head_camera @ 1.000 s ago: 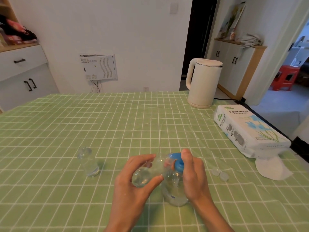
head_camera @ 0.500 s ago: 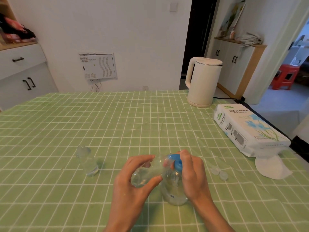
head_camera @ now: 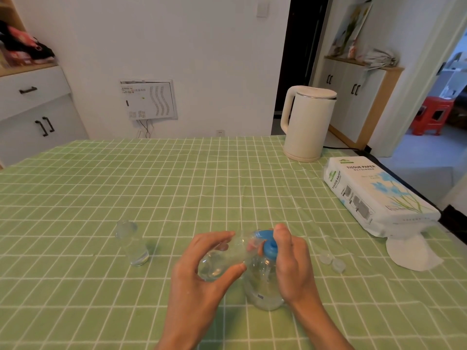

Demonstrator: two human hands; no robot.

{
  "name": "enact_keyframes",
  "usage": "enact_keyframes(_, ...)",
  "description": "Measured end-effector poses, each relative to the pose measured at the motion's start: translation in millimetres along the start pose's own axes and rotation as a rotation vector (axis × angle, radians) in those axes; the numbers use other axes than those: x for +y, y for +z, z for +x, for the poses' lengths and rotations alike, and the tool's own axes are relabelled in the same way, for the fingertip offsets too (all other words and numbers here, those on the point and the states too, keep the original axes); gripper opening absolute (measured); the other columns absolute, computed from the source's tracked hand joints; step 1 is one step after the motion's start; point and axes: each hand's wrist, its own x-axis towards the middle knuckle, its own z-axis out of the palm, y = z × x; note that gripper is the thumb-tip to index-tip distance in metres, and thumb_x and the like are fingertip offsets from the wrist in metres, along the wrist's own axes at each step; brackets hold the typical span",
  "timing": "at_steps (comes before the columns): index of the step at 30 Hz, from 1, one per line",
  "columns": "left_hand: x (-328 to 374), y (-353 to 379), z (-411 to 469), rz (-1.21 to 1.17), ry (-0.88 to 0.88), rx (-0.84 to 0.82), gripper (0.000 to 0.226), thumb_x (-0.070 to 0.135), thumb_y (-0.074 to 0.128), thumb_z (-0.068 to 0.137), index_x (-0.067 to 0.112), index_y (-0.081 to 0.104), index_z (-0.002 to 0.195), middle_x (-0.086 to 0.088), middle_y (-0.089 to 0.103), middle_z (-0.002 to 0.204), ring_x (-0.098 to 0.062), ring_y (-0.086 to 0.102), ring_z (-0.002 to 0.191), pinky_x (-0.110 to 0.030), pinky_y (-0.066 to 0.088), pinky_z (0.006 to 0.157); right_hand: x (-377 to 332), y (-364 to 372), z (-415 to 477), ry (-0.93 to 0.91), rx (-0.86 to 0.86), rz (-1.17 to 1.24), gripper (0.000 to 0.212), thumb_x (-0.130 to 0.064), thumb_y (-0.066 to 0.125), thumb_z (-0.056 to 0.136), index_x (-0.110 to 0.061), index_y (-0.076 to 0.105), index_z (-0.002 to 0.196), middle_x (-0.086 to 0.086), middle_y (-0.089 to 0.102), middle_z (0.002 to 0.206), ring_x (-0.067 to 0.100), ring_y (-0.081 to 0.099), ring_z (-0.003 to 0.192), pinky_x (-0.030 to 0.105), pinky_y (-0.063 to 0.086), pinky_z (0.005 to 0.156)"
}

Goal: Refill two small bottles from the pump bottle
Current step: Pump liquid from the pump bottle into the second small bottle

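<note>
A clear pump bottle [head_camera: 264,289] with a blue pump head [head_camera: 267,245] stands on the green checked tablecloth near the front. My right hand [head_camera: 293,263] wraps around it, with a finger on top of the blue head. My left hand [head_camera: 202,276] grips a small clear bottle [head_camera: 222,258] tilted on its side, its mouth at the pump's spout. A second small clear bottle [head_camera: 132,245] stands upright and uncapped to the left, with some clear liquid at its bottom. Two small clear caps [head_camera: 332,261] lie on the cloth to the right of my right hand.
A cream electric kettle [head_camera: 307,125] stands at the table's far right. A white tissue pack [head_camera: 374,193] lies along the right edge with a loose tissue [head_camera: 412,251] in front of it. White cabinets stand at the left and far right.
Both hands and the bottles stay where they were; only the view shifts slightly.
</note>
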Motion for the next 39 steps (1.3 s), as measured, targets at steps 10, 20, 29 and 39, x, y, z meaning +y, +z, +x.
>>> enact_keyframes(10,-0.9,-1.3,-3.5,0.018,-0.018,0.004,0.047,0.028,0.089,0.071,0.04,0.074,0.114,0.009,0.075,0.114,-0.013,0.071,0.113,-0.01,0.049,0.095,-2.9,-1.2,-0.3,-0.017,-0.014,-0.027,0.079,-0.056,0.033,0.09,0.018,0.054,0.074,0.039,0.058,0.074,0.054,0.056,0.071,0.064,0.048,0.07)
enact_keyframes(20,3.3,-1.3,0.0,0.012,-0.006,-0.005,0.046,0.026,0.089,0.072,0.033,0.075,0.116,0.006,0.075,0.114,-0.014,0.071,0.113,-0.01,0.049,0.095,-6.3,0.7,-2.6,0.042,0.005,-0.036,0.08,-0.077,0.028,0.092,-0.02,0.079,0.068,0.0,0.078,0.069,0.04,0.068,0.069,0.053,0.055,0.074)
enact_keyframes(29,2.1,-1.4,-0.6,0.012,-0.01,-0.008,0.046,0.025,0.088,0.073,0.037,0.074,0.115,0.007,0.075,0.115,-0.016,0.07,0.115,-0.012,0.049,0.096,-6.8,-0.1,-1.1,0.03,-0.015,-0.032,0.081,-0.068,0.036,0.091,0.002,0.065,0.063,0.026,0.068,0.068,0.048,0.062,0.071,0.059,0.053,0.075)
enact_keyframes(39,1.1,-1.9,-2.3,0.032,-0.013,-0.005,0.046,0.028,0.089,0.073,0.042,0.074,0.114,0.008,0.074,0.114,-0.017,0.069,0.115,-0.015,0.05,0.097,-2.7,-2.4,2.1,0.031,-0.046,-0.006,0.061,-0.057,0.039,0.093,-0.016,0.074,0.065,0.01,0.074,0.068,0.042,0.065,0.071,0.058,0.055,0.076)
